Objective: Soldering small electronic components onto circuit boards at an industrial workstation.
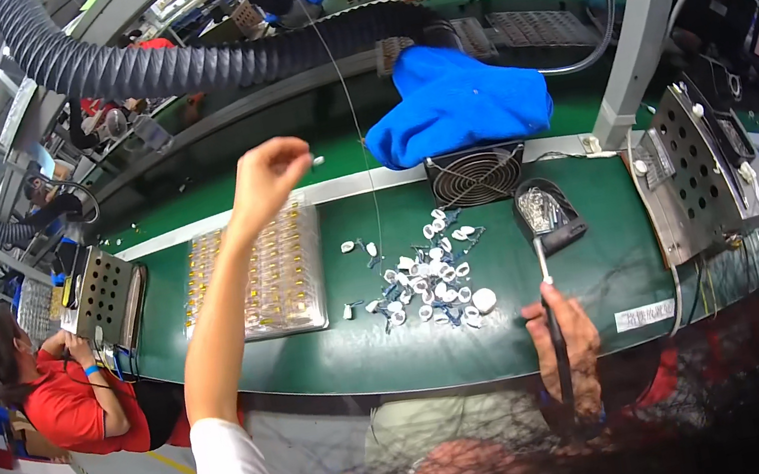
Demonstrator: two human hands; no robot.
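Observation:
My left hand (269,183) reaches out over the far strip of the bench, its fingers pinched together. A small white piece (318,160) shows at the fingertips. My right hand (573,345) grips the black handle of a soldering iron (555,333) near the front edge. The iron's metal shaft points away from me, into a black dish (574,231) of shiny metal bits. Between my hands, a heap of small white cup-shaped parts (420,283) with dark leads lies on the green bench top. A thin wire (355,119) hangs down above it.
A clear tray (312,316) with rows of yellowish parts stands at left. Behind the heap sits a black fan (479,177) under a blue cloth (463,105). A perforated metal box (683,173) is at right. A ribbed black hose (168,71) crosses overhead. A person in red (73,398) sits at left.

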